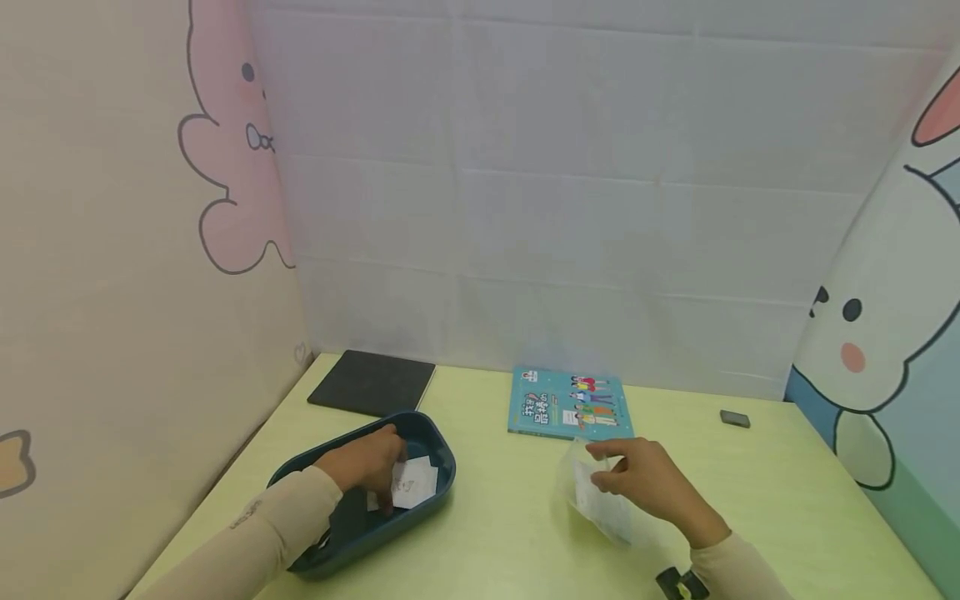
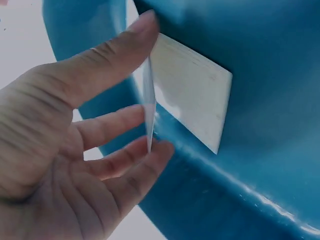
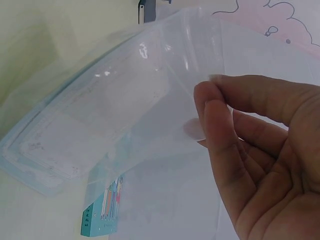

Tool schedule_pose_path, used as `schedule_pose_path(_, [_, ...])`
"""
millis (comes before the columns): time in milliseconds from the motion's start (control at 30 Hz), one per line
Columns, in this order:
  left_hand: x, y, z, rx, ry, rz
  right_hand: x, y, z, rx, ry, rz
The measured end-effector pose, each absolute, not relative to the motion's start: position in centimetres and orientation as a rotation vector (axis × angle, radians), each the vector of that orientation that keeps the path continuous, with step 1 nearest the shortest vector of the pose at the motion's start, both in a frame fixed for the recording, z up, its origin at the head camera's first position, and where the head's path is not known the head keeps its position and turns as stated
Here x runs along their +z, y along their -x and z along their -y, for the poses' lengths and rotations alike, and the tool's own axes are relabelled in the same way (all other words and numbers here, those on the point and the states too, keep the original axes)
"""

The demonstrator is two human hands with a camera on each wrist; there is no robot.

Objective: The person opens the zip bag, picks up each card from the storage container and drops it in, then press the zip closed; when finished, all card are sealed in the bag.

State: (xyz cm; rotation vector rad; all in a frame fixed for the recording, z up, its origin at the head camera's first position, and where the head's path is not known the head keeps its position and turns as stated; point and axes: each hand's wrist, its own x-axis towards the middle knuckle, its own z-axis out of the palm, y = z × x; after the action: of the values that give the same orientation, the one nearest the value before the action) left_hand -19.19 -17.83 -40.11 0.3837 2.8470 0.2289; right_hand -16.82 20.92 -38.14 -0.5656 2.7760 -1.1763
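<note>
A dark blue tray (image 1: 438, 442) sits on the yellow-green table at the left, with white cards (image 1: 414, 483) in it. My left hand (image 1: 367, 462) reaches into the tray. In the left wrist view its thumb and fingers pinch one white card (image 2: 149, 110) on edge, with another card (image 2: 192, 97) lying on the blue tray (image 2: 260, 150) behind. My right hand (image 1: 645, 483) holds a clear plastic zip bag (image 1: 592, 496) above the table at the right. The thumb and fingers (image 3: 215, 115) pinch the bag's edge (image 3: 150, 95), and something white shows through it.
A teal book (image 1: 568, 404) lies behind the bag, and it shows under the bag (image 3: 102, 210) in the right wrist view. A black pad (image 1: 372, 382) lies at the back left. A small grey block (image 1: 735, 418) sits at the back right. Cloth walls close in three sides.
</note>
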Motion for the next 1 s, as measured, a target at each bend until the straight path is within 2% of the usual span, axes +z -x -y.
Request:
schedule_pose_path(667, [-34.9, 19.3, 17.1, 0.062, -0.388, -2.995, -38.2, 16.8, -20.9, -1.164, 0.602, -2.773])
schedule_pose_path(1000, [-31.5, 19.3, 14.8, -0.03, -0.467, -3.019, -38.0, 16.8, -21.0, -1.158, 0.574, -2.789])
